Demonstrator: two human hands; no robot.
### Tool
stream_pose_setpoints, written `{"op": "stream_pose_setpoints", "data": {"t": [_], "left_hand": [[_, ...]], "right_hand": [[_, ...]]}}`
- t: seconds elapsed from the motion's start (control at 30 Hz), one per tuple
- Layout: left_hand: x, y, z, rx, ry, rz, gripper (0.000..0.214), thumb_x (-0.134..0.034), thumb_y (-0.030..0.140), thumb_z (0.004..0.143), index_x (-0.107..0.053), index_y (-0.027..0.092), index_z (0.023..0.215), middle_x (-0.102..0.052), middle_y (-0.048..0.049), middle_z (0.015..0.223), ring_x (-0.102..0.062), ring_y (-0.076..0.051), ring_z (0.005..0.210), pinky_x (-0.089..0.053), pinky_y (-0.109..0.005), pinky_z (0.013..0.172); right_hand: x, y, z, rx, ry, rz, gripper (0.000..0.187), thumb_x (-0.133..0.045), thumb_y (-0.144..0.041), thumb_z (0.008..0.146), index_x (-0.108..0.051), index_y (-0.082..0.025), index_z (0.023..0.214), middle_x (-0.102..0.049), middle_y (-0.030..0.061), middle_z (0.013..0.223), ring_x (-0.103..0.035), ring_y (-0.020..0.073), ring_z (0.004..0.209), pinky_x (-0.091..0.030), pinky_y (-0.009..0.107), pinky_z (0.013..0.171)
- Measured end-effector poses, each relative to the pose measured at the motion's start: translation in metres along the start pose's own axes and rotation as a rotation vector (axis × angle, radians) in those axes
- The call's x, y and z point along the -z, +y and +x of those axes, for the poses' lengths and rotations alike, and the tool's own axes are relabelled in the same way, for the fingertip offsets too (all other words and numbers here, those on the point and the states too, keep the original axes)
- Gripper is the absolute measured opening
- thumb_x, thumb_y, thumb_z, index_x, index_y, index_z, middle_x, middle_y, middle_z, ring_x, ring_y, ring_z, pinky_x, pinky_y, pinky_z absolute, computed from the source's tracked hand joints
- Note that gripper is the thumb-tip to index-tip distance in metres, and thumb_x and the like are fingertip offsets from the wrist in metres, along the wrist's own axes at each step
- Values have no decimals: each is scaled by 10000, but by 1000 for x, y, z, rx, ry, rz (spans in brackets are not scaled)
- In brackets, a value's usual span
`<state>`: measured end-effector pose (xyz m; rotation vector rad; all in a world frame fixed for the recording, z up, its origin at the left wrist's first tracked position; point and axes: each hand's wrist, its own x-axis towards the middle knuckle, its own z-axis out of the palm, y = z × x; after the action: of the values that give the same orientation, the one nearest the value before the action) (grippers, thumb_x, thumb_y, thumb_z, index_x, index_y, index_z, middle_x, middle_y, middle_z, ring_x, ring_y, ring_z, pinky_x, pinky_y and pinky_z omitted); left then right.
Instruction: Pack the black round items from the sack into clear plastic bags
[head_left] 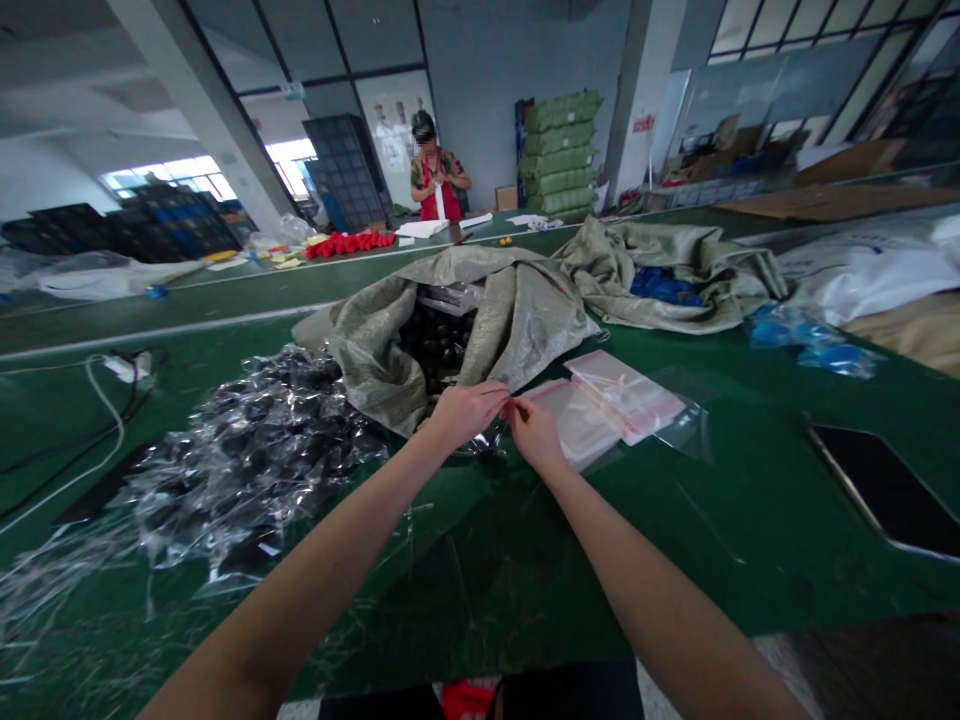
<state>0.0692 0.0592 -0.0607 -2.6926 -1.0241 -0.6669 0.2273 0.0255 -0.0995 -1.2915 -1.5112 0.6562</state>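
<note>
- I'm pinching a clear bag [507, 408] between my left hand [466, 415] and right hand [534, 437], fingertips meeting; the film is too thin to see well
- My hands are resting just in front of a gray woven sack [517, 322], with my left hand nearly touching its folded edge
- Round black items [439, 345] are sitting inside the sack's open mouth
- A stack of clear bags [604, 405] is lying beside my right hand on the green tabletop [517, 570]
- A heap of plastic-wrapped dark items [255, 465] is spreading out left of my hands
- A dark phone [885, 490] is lying far right, near blue plastic bags [810, 335]
- A co-worker [437, 170] is standing at the far table, beyond red items [349, 243]
</note>
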Motion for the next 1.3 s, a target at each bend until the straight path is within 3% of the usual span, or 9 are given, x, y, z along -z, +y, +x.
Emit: {"op": "stream_pose_setpoints", "data": {"t": [0.3,0.43,0.63,0.73,0.8,0.87,1.0,1.13,1.3], "left_hand": [[8,19,6,222,-32,-9,282,-385,278,986,-642,176,1042,-666,-86,1129,-658,-158,874,-489,-246,667],[8,8,15,506,279,-323,208,-417,228,955,-612,164,988,-672,-102,1058,-643,-175,927,-506,-296,815],[29,-34,6,867,742,-1292,93,-475,231,925,-472,190,842,-696,-81,1005,-665,-144,872,-519,-294,784],[43,-52,-15,925,867,-1514,176,-553,192,866,-412,201,760,-580,35,642,-539,-65,539,-458,-196,585],[46,-55,-30,964,745,-1486,187,-572,215,836,-416,207,734,-360,104,482,-306,-46,372,-288,-174,413],[42,-50,-41,983,492,-1338,155,-604,299,814,-495,205,757,-296,114,456,-223,-50,352,-184,-192,377],[19,-29,-47,844,147,-982,316,-795,367,643,-696,171,870,-615,28,624,-508,-96,537,-367,-215,501],[1,-19,-42,686,-20,-738,247,-742,389,707,-767,187,847,-734,-19,821,-624,-163,760,-456,-269,711],[-7,-22,-44,769,-28,-802,258,-693,399,729,-764,161,793,-729,-21,736,-619,-159,683,-450,-267,661]], "right_hand": [[-2,4,-2,-17,27,-56,278,-486,-335,875,-718,-182,882,-749,103,849,-686,245,808,-502,354,780],[-8,15,3,-115,29,109,212,-523,-337,844,-687,-203,846,-747,84,815,-705,245,821,-532,387,830],[-17,16,5,-317,22,552,179,-509,-392,882,-545,-220,914,-727,62,863,-725,198,773,-591,345,713],[-18,12,6,-351,16,584,138,-481,-346,909,-520,-218,942,-718,45,858,-724,174,728,-584,301,641],[-17,11,6,-351,13,577,122,-463,-325,920,-517,-219,949,-716,38,859,-721,162,708,-575,279,610],[-16,11,7,-355,8,566,119,-455,-320,923,-518,-224,955,-717,35,862,-719,162,696,-567,272,584],[-14,12,7,-356,-31,539,129,-472,-331,917,-528,-230,975,-720,30,863,-717,172,687,-560,279,552],[-9,11,7,-352,-108,551,118,-501,-321,908,-547,-231,968,-724,18,861,-713,165,675,-568,283,560],[1,10,11,-433,-119,593,140,-557,-294,896,-564,-209,1007,-736,45,890,-717,154,711,-596,294,634]]}}
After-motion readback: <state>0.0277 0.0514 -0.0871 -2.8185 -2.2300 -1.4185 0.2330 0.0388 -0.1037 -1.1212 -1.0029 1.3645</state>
